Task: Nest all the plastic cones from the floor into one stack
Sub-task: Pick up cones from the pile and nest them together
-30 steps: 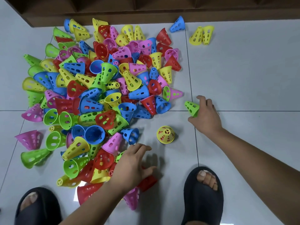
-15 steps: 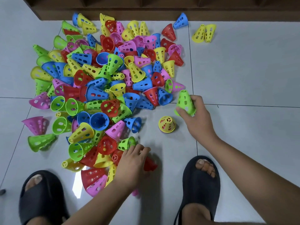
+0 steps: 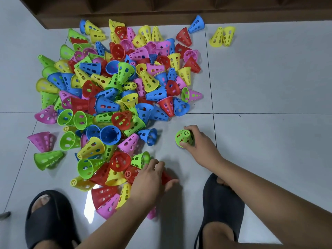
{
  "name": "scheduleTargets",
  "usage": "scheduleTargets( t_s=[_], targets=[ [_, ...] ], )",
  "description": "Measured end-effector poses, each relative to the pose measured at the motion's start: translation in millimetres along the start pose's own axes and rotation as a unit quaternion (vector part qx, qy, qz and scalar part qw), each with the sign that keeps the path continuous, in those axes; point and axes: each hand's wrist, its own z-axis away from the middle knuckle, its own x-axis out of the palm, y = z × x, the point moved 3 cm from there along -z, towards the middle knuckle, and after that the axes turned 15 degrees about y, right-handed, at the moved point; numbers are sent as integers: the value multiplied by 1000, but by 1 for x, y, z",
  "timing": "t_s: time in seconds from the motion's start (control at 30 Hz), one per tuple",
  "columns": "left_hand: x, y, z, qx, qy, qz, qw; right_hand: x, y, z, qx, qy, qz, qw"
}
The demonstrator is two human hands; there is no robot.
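The right hand (image 3: 199, 142) grips a green cone (image 3: 184, 137) from its 3 o'clock side, with the thumb low at the rim and the fingers curled round the far wall. The cone stands narrow end up on the floor tiles (image 3: 269, 78). A thin sliver of another colour shows under its rim, but whether a further cone sits inside it cannot be told.

At 7 o'clock from there the left hand (image 3: 150, 178) closes on a red cone (image 3: 166, 177), thumb below and fingers above. The palm hides most of that cone.

The pile (image 3: 115, 97) of loose cones spreads at 10 o'clock from the right hand. They are red, blue, yellow, green and pink, with slotted walls and a spoked cap on the narrow end, and most lie tipped on their sides. At the pile's right edge a pink cone (image 3: 195, 95) holds a green one in its mouth.

Well apart at 1 o'clock, two yellow cones (image 3: 222, 36) lie side by side. A blue cone (image 3: 196, 24) rests by a wooden base (image 3: 161, 13), which the top edge cuts off. Two black sandals (image 3: 46, 218) run off the bottom edge.
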Motion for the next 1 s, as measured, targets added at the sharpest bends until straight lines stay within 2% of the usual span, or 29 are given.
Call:
scheduleTargets(
  t_s=[0.17,0.3,0.43,0.57,0.67,0.8,0.87,0.93,1.0],
  targets=[
    [8,4,2,-12,-54,-3,998,11,1,6,-14,-5,8,1000],
    [12,10,2,-42,-43,0,998,15,2,7,-23,-6,8,1000],
    [16,14,0,-93,-51,81,991,14,2,8,-25,-8,9,1000],
    [1,14,-15,-164,-22,165,972,14,0,11,-32,-11,3,999],
    [-5,8,-27,-184,-19,154,971,14,1,16,-44,-7,-1,999],
    [-6,5,-36,-193,-25,211,958,13,1,22,-48,-1,-1,999],
    [-19,7,-43,-190,10,229,955,13,1,24,-42,0,-5,999],
    [-38,9,-53,-194,84,242,947,14,2,26,-41,3,-7,999],
    [-59,14,-64,-216,155,282,922,15,4,29,-36,1,-3,999]
  ],
)
